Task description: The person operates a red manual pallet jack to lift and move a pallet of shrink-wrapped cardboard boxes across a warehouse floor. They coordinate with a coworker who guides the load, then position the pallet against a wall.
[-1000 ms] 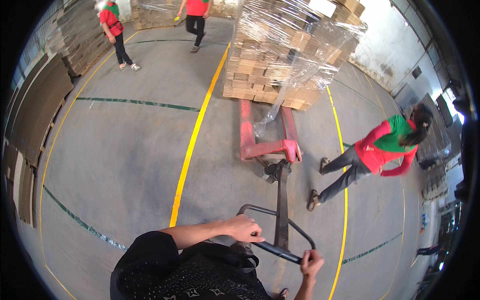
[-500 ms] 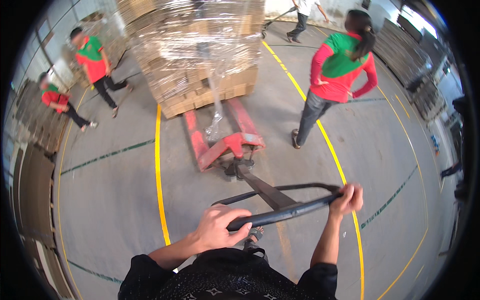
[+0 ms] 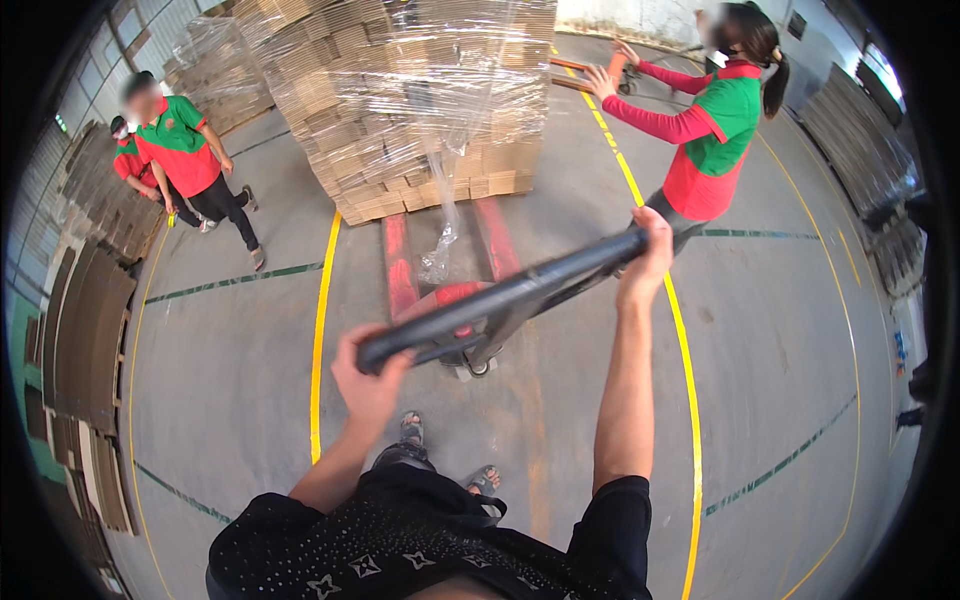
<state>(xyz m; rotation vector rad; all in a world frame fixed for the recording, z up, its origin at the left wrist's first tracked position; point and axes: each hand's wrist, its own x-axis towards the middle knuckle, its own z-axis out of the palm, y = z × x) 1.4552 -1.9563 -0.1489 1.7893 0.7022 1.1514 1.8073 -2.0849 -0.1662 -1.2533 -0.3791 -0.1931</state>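
at the left, a co-worker [image 3: 188,150] in a red and green shirt partly covers another person [image 3: 131,162] in similar colours. at the right, a third person [image 3: 725,135] wears red and green too. yellow lines [image 3: 322,330] and green strips [image 3: 235,283] cross the gray floor [image 3: 230,380]. brown sheets [image 3: 92,345] are stacked along the left side; a pale wall [image 3: 645,18] rises behind.
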